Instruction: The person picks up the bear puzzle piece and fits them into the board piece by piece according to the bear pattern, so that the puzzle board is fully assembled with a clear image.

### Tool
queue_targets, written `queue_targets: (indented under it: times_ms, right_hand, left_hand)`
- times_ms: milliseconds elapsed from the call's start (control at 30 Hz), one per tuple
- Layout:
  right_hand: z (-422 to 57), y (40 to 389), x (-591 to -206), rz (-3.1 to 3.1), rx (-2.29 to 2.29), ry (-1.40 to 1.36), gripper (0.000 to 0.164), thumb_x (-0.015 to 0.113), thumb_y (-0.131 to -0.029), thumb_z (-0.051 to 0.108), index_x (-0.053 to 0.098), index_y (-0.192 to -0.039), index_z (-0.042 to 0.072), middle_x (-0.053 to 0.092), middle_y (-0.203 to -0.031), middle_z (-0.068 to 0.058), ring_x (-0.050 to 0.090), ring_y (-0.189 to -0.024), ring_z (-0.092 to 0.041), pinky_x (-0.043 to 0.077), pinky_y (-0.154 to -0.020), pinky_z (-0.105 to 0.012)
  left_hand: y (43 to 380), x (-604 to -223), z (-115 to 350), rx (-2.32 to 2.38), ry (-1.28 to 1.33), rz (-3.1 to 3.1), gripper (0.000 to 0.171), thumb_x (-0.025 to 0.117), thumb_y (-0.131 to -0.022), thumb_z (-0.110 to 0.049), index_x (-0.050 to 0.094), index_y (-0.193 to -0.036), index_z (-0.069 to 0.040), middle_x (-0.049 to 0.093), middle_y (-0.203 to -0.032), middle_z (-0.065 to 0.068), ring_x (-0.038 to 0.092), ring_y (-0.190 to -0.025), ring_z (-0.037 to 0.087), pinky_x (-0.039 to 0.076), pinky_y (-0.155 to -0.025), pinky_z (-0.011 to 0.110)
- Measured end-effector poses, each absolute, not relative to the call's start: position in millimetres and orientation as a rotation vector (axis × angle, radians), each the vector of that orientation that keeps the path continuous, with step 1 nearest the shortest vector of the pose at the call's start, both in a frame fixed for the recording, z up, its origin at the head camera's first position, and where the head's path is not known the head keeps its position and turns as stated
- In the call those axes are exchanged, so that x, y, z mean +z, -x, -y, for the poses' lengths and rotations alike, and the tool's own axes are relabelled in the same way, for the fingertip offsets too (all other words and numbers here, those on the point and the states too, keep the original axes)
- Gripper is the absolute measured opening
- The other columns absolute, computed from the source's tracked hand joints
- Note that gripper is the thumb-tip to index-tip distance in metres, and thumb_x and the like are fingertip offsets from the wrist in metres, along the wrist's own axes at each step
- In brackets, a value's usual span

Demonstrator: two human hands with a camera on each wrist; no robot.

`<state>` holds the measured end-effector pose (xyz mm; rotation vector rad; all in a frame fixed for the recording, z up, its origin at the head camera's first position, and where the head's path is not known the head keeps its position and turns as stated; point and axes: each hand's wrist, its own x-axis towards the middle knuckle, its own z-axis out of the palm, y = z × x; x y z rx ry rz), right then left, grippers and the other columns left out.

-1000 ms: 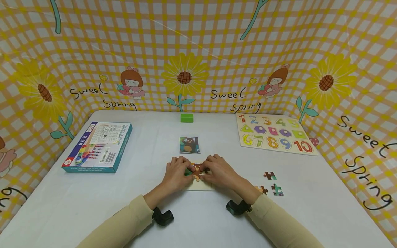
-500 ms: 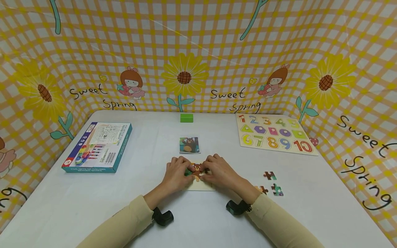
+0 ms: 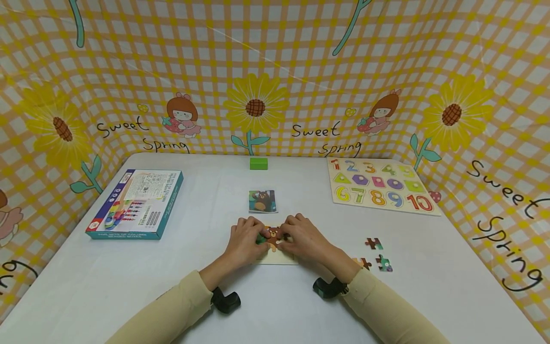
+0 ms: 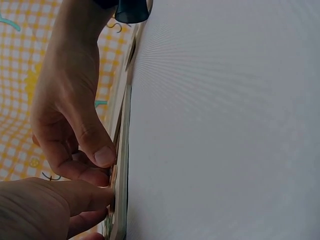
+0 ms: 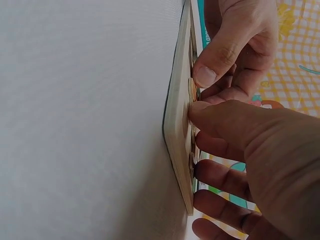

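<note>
In the head view a jigsaw board point(image 3: 277, 259) lies at the middle of the table, with a brown bear picture point(image 3: 273, 235) built up on it. My left hand point(image 3: 247, 241) holds a jigsaw piece at the picture's left side, thumb and fingers bent to it. From the right, my right hand point(image 3: 307, 241) grips the picture's pieces, its thumb near the left one. In the right wrist view a piece point(image 5: 191, 90) stands slightly proud of the board, right beside both thumbs. The hands cover much of the picture.
Loose jigsaw pieces lie to the right, among them a brown and green one point(image 3: 374, 243) and a green one point(image 3: 384, 263). A bear picture card point(image 3: 262, 200) and green block point(image 3: 259, 164) stand beyond the board. A boxed toy point(image 3: 137, 203) is left, a number board point(image 3: 382, 186) back right.
</note>
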<state>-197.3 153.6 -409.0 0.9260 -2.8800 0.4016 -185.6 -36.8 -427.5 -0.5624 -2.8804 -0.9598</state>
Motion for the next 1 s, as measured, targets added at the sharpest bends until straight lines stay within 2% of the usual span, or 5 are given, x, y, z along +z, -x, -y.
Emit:
queue_targets:
  times_ms: [233, 467, 667, 1000]
  right_hand:
    - [-154, 196, -408, 2.915, 0.428, -0.902, 0.017, 0.074, -0.079, 0.030, 0.070, -0.090, 0.018, 0.059, -0.091, 0.003, 0.043, -0.083, -0.013, 0.034, -0.073, -0.028]
    - [-171, 191, -400, 2.920, 0.525, -0.890, 0.021, 0.074, -0.079, 0.027, 0.070, -0.097, 0.017, 0.062, -0.099, 0.002, 0.046, -0.090, -0.015, 0.038, -0.080, -0.033]
    - [-207, 183, -393, 2.894, 0.541, -0.800, 0.024, 0.074, -0.078, 0.027, 0.070, -0.099, 0.014, 0.062, -0.102, 0.001, 0.047, -0.094, -0.017, 0.040, -0.083, -0.037]
    - [-289, 170, -385, 2.967, 0.550, -0.546, 0.024, 0.073, -0.081, 0.023, 0.069, -0.101, 0.012, 0.061, -0.104, -0.005, 0.047, -0.097, -0.022, 0.042, -0.078, -0.037]
  left_hand:
    - [185, -428, 37, -0.961, 0.566, 2.868, 0.009, 0.070, -0.078, -0.019, 0.066, -0.085, -0.016, 0.055, -0.106, 0.002, 0.042, -0.101, 0.024, 0.031, -0.088, 0.047]
    - [185, -429, 37, -0.967, 0.567, 2.849, 0.009, 0.070, -0.077, -0.019, 0.066, -0.085, -0.017, 0.056, -0.105, 0.001, 0.042, -0.101, 0.024, 0.032, -0.088, 0.046]
    - [185, -430, 36, -0.972, 0.572, 2.844, 0.009, 0.070, -0.077, -0.018, 0.067, -0.085, -0.017, 0.056, -0.106, 0.002, 0.042, -0.100, 0.023, 0.032, -0.086, 0.045]
    - [184, -428, 37, -0.975, 0.568, 2.856, 0.009, 0.069, -0.078, -0.020, 0.067, -0.086, -0.017, 0.056, -0.107, 0.002, 0.042, -0.101, 0.024, 0.032, -0.088, 0.046]
